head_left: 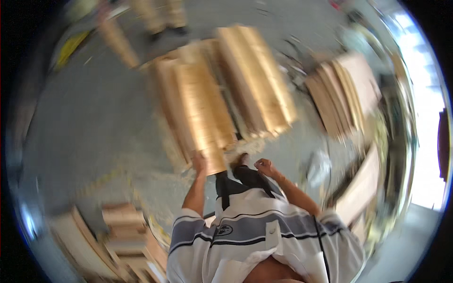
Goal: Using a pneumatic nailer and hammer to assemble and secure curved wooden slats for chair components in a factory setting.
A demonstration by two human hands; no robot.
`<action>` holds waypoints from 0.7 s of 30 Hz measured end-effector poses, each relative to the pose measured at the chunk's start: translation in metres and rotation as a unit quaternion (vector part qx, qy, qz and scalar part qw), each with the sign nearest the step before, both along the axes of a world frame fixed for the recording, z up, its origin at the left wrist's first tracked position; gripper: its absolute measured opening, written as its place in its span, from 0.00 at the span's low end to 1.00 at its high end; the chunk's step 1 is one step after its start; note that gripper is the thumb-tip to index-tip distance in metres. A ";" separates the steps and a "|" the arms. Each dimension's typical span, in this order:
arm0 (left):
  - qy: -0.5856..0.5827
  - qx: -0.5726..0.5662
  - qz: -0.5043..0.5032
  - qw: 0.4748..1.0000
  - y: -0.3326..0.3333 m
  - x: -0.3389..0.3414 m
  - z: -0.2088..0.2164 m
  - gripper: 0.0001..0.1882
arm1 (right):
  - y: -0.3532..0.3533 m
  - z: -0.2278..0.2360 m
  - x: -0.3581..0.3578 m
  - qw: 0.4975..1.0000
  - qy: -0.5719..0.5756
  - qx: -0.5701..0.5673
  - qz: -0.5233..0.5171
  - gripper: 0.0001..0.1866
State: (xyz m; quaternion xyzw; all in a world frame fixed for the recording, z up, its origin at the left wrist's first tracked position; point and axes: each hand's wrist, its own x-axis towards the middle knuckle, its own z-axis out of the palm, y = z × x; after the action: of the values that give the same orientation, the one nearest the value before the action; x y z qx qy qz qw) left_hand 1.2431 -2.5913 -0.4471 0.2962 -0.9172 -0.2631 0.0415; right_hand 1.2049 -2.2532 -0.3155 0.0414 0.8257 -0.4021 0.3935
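A long, light wooden board (200, 104) slants away in front of me, its near end by my legs. My left hand (200, 162) grips that near end at its left edge. The board lies over or against a stack of wooden boards (172, 113), with motion blur softening the edges. To the right, my right hand (265, 166) hangs in the air apart from the wood, fingers curled; whether anything is inside them is hidden. Just right of the held board is a second stack of boards (257, 80).
Another board stack (342, 94) stands farther right, near a crumpled clear plastic bag (319, 167) and a leaning panel (361, 188). Wood pieces (125, 226) lie at lower left. Beyond the stacks, a person's tan-trousered legs (160, 14) stand on the grey floor (104, 118).
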 end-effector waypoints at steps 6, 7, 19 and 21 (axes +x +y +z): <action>-0.033 0.000 0.052 0.998 -0.070 -0.018 -0.006 0.27 | 0.165 0.037 0.103 0.941 -0.082 0.202 -0.260 0.18; -0.035 -0.021 0.042 0.998 -0.122 -0.010 -0.068 0.27 | 0.180 0.041 0.122 0.920 -0.114 0.211 -0.310 0.18; -0.200 0.272 -0.060 0.939 -0.007 -0.028 -0.050 0.22 | 0.330 -0.012 0.500 0.944 0.012 0.141 -0.298 0.12; -0.258 0.393 -0.105 0.876 0.037 0.019 -0.042 0.24 | 0.352 -0.046 0.568 0.944 0.139 0.151 -0.258 0.11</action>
State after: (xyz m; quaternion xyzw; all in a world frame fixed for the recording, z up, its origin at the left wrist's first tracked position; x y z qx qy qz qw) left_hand 1.2623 -2.5540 -0.4887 0.2473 -0.7423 -0.5188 -0.3443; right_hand 1.7729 -1.9010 -0.3614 0.2557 0.8841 -0.3623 0.1472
